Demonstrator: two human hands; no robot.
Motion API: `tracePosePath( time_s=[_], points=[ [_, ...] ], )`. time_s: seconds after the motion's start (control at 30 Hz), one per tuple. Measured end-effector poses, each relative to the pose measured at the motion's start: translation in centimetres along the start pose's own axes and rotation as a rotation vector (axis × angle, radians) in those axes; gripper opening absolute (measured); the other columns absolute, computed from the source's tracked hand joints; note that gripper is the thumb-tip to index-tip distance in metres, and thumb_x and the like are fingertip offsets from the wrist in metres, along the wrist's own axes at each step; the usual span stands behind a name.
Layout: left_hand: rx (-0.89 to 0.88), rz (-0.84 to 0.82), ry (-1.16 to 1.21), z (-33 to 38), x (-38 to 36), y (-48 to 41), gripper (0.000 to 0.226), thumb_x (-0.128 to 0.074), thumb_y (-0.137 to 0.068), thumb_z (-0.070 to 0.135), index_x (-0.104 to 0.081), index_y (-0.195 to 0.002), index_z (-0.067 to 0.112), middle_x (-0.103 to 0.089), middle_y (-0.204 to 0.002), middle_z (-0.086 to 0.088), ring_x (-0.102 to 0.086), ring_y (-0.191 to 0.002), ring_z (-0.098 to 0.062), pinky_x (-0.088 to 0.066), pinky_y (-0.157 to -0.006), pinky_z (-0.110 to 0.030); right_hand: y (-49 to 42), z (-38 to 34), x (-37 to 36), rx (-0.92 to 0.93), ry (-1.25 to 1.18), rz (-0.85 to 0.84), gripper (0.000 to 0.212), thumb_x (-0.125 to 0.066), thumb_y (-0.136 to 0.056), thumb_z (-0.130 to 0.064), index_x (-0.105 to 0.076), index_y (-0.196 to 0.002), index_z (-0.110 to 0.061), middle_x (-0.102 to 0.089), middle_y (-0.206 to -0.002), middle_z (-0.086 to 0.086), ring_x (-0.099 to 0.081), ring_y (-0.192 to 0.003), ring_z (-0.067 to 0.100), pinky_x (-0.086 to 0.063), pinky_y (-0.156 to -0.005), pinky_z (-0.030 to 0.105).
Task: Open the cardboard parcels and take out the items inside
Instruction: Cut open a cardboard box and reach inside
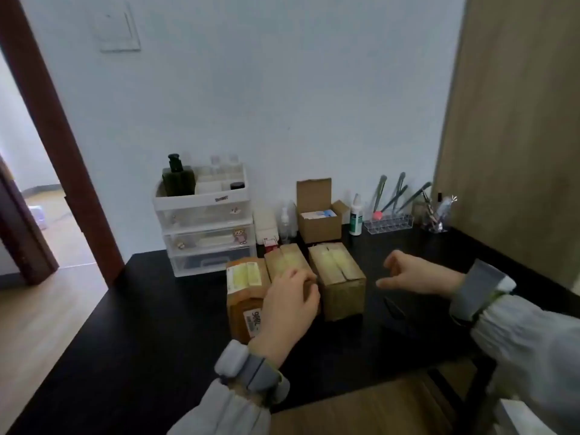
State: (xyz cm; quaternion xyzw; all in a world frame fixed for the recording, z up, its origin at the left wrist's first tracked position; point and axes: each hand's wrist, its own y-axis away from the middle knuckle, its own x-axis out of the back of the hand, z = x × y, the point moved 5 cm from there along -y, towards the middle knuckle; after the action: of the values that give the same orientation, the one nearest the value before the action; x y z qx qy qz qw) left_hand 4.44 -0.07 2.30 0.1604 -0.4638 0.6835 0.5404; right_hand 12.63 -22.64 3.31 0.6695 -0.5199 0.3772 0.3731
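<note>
Table [150,324]: black top against a white wall, with a wooden panel on the right.
Parcels: three taped cardboard boxes stand side by side at mid-table, all sealed.
Left parcel [246,288]: nearest the viewer's left, with a yellowish label on top and a white printed sticker on its front face. It touches the middle parcel.
Middle parcel [285,260]: clear tape runs along the top seam, and its near end is hidden under the left hand.
Right parcel [340,279]: stands just beside the middle one, turned slightly, with its taped top seam in view.
Left hand [290,304]: lies on the near top of the middle parcel, grasping it, with fingers curled over the right edge into the gap toward the right parcel.
Right hand [419,274]: in the air to the right of the right parcel and apart from it. The fingers are loosely curled, the thumb is out, and it holds nothing.
Sleeves: pale grey with grey cuffs on both arms.
Open box [320,226]: behind the parcels by the wall, lid flap up, with white and blue packs showing inside.
Drawer unit [205,229]: clear plastic, back left. Its top tray holds a dark pump bottle [176,180].
Clear bottle [285,224]: between the drawer unit and the open box.
White bottle [355,216]: just right of the open box.
Clear rack [389,222]: back right, with slim tools standing in it.
</note>
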Motion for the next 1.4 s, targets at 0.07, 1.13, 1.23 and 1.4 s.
tracePosePath(
  time_s=[0.07,1.13,1.23,1.4],
  points=[
    [-0.027,0.056,-0.091,0.9,-0.4,0.0,0.024,-0.048,-0.092,0.029,-0.064,-0.109,0.025,-0.056,-0.106,0.008,-0.046,-0.105,-0.010,-0.033,-0.085,-0.021,0.7,1.1,-1.1,-0.083,0.030,-0.025,0.066,-0.073,-0.075,-0.047,-0.046,-0.124,-0.011,-0.056,-0.118,0.007,-0.056,-0.104,0.019,-0.048,-0.089,0.029],
    [0.336,0.168,0.324,3.4,-7.9,-3.5,0.034,-0.067,-0.084,0.022,-0.051,-0.115,0.019,-0.034,-0.130,-0.001,-0.038,-0.124,-0.018,-0.032,-0.095,-0.019,-0.7,8.6,-2.6,-0.148,-0.539,0.277,0.015,-0.042,-0.097,-0.019,-0.050,-0.099,-0.007,-0.069,-0.081,0.010,-0.070,-0.066,0.019,-0.057,-0.061,0.029],
    [0.507,0.128,0.530,2.9,-8.9,-3.3,0.079,-0.069,-0.082,0.024,-0.023,-0.144,0.013,-0.019,-0.151,-0.008,-0.021,-0.140,-0.025,-0.021,-0.114,-0.036,-0.5,7.6,-2.2,-0.169,-1.223,0.248,0.024,-0.036,-0.097,-0.012,-0.052,-0.108,0.001,-0.072,-0.081,0.020,-0.070,-0.063,0.025,-0.056,-0.054,0.029],
    [0.911,-0.075,0.803,1.4,-11.1,-2.7,0.114,-0.077,-0.073,0.035,0.004,-0.150,0.016,-0.017,-0.155,-0.013,-0.022,-0.140,-0.034,-0.027,-0.111,-0.049,-0.5,5.5,-2.0,-0.175,-1.539,-0.043,0.048,-0.035,-0.096,-0.042,-0.060,-0.109,-0.004,-0.076,-0.083,0.013,-0.072,-0.069,0.020,-0.054,-0.061,0.031]
  ],
)
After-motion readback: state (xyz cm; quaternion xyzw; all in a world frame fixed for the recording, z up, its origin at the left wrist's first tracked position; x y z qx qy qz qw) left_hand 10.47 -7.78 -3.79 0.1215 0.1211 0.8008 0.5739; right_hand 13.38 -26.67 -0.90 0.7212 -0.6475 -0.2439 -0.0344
